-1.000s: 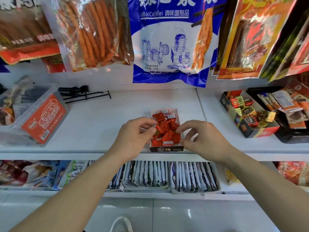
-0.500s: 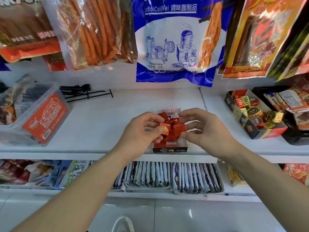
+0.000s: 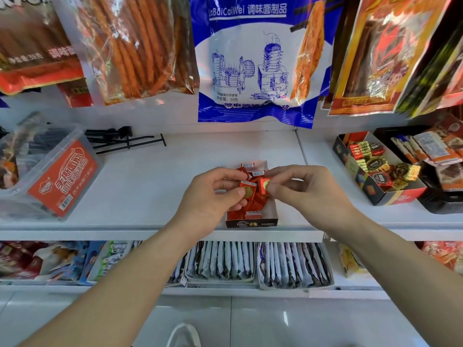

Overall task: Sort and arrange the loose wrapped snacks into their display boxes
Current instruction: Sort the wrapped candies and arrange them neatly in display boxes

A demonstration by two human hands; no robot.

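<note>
Red foil in left fingers (image 3: 234, 192): pinched between thumb and forefinger as one wrapped snack (image 3: 248, 192), gold seal up; was already raised half a second ago.
Red foil in right fingers (image 3: 280, 170): gripped narrowly as a second wrapped snack (image 3: 264, 184), seal up too; was not yet held a second ago, only reached for.
Hands: hovered close together just above the pile, left hand (image 3: 210, 196) beside right hand (image 3: 310, 194).
Display box (image 3: 251, 223): sat at the front edge of the shelf (image 3: 140, 186); still held a jumbled red heap, with barcodes up on several.
Farther out: carried a clear tub (image 3: 62, 176) well to the left and another candy box (image 3: 395, 195) to the right.
Meaning for the task: probably shifted from rummaging to turning pieces seal-up; left most of the heap unsorted.
</note>
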